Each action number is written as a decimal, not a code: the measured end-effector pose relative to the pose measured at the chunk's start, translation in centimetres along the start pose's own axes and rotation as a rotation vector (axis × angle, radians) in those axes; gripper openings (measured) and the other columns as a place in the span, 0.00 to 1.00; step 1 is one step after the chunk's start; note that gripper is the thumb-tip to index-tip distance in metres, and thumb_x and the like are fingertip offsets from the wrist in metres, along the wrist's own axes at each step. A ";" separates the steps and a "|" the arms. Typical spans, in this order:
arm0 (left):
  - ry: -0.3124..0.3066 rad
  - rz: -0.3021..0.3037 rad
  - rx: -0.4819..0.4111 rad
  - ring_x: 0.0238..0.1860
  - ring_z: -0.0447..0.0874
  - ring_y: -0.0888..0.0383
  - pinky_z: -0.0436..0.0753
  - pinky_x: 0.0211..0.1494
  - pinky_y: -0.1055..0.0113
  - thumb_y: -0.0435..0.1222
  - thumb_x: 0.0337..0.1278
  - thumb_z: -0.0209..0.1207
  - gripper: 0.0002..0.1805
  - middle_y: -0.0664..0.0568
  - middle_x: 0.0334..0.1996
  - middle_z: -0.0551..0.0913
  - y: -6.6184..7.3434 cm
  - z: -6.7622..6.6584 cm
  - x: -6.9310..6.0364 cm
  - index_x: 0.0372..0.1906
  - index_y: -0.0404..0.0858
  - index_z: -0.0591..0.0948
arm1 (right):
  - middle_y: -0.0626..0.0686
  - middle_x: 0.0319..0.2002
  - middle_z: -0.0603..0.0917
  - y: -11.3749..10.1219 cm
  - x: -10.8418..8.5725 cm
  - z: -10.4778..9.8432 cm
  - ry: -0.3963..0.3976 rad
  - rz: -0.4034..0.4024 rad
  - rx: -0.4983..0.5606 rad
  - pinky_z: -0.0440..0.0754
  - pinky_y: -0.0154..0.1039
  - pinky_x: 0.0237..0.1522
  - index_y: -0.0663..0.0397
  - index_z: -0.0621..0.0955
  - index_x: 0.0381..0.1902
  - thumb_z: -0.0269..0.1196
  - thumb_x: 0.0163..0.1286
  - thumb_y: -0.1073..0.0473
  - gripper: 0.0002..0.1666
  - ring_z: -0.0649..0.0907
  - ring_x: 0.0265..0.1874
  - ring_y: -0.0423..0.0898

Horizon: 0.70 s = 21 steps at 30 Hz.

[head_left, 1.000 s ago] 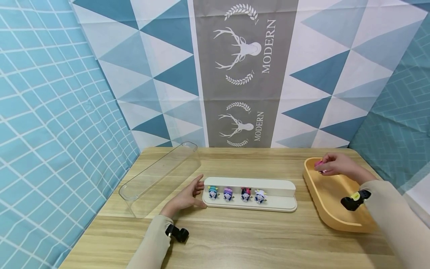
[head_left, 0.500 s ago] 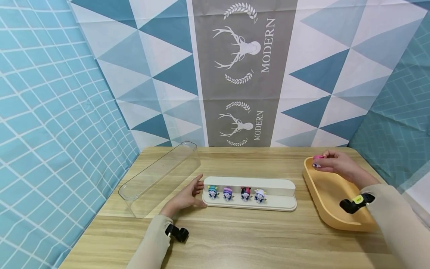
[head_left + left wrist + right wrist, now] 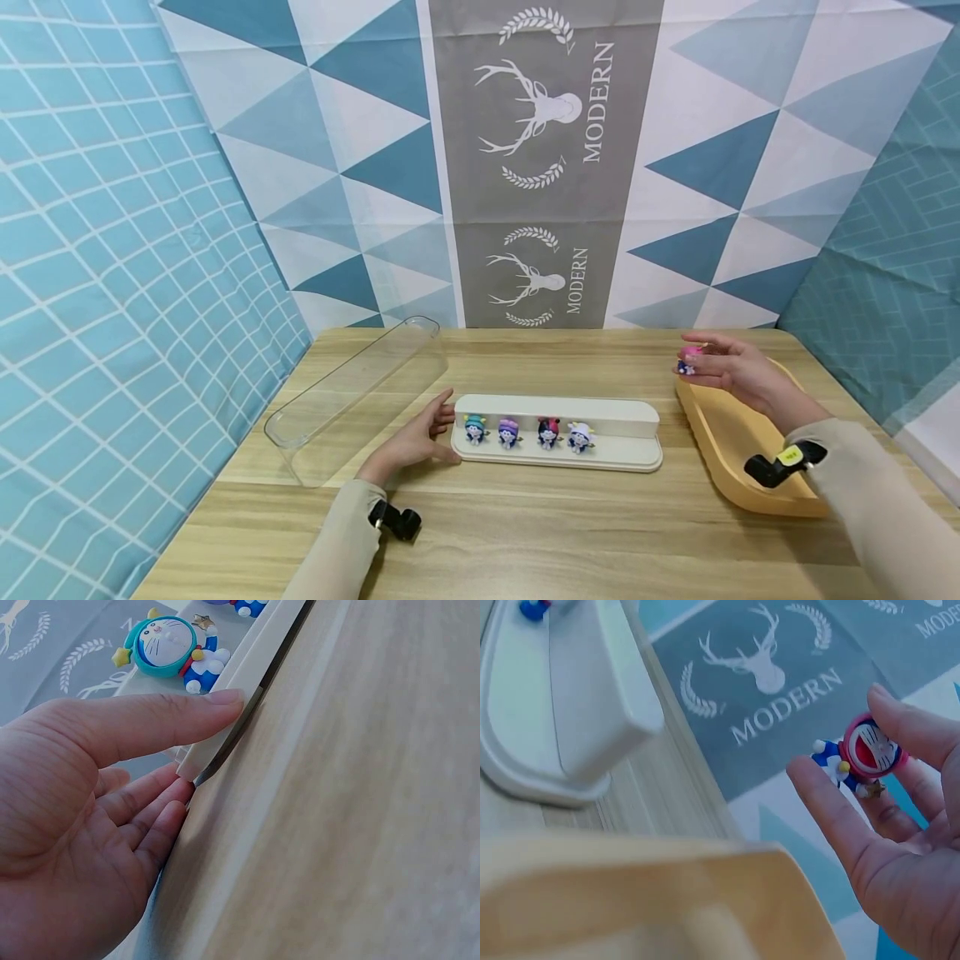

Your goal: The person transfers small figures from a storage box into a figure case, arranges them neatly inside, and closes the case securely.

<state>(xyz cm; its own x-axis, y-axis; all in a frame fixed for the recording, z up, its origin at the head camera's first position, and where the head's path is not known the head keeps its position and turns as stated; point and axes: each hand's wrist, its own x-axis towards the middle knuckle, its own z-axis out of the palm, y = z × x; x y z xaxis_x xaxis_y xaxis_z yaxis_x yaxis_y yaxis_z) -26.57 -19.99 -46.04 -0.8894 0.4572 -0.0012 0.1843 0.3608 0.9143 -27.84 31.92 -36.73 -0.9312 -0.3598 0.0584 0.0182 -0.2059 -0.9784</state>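
Observation:
My right hand (image 3: 742, 375) holds a small Doraemon-like figurine (image 3: 866, 754) with a pink hood and a blue-and-white body, pinched between thumb and fingers. It hovers over the far left rim of the orange tray (image 3: 712, 454). My left hand (image 3: 412, 437) rests at the left end of a cream stepped display stand (image 3: 622, 454). In the left wrist view its thumb lies along the stand's front edge and its fairly straight fingers touch the end. On the stand's lower step, a teal-hooded figurine (image 3: 475, 429), a purple one (image 3: 508, 433), a red-and-black one (image 3: 548, 433) and a white one (image 3: 580, 437) stand in a row.
A clear plastic cover (image 3: 360, 392) lies slantwise on the wooden table (image 3: 525, 533), left of the stand. Patterned cloth (image 3: 555, 167) hangs behind the table, and blue grid cloth (image 3: 127, 250) covers the left side. The orange tray's near part sits beneath my right forearm.
My right hand has lifted the pink-hooded figurine out of the orange tray and moved left over its rim. The left hand and the stand stay where they were.

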 end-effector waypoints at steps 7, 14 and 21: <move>0.001 -0.003 -0.003 0.69 0.63 0.36 0.62 0.73 0.45 0.24 0.42 0.74 0.63 0.31 0.70 0.62 0.2 0.0 0.0 0.79 0.30 0.43 | 0.51 0.40 0.88 0.3 0.2 1.7 0.000 0.015 0.033 0.86 0.42 0.45 0.48 0.87 0.42 0.55 0.74 0.73 0.18 0.88 0.41 0.49; 0.002 -0.002 -0.005 0.69 0.63 0.36 0.62 0.73 0.44 0.23 0.41 0.74 0.63 0.31 0.70 0.62 0.3 0.1 -0.1 0.78 0.30 0.43 | 0.52 0.38 0.87 0.6 0.2 3.5 0.019 0.067 -0.017 0.86 0.44 0.46 0.49 0.85 0.40 0.57 0.73 0.71 0.14 0.89 0.40 0.50; -0.001 0.000 -0.002 0.69 0.63 0.36 0.62 0.73 0.45 0.23 0.42 0.74 0.63 0.30 0.70 0.62 0.4 0.0 -0.1 0.78 0.30 0.43 | 0.54 0.38 0.87 1.1 0.1 5.0 0.013 0.123 -0.102 0.85 0.49 0.47 0.52 0.82 0.41 0.59 0.73 0.70 0.09 0.89 0.39 0.52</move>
<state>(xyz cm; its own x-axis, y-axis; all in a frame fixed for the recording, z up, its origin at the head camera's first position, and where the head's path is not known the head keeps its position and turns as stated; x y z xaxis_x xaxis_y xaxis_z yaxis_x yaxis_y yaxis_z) -26.42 -19.85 -45.72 -0.8889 0.4581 -0.0016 0.1833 0.3590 0.9152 -26.12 27.05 -36.80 -0.9291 -0.3642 -0.0651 0.0959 -0.0670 -0.9931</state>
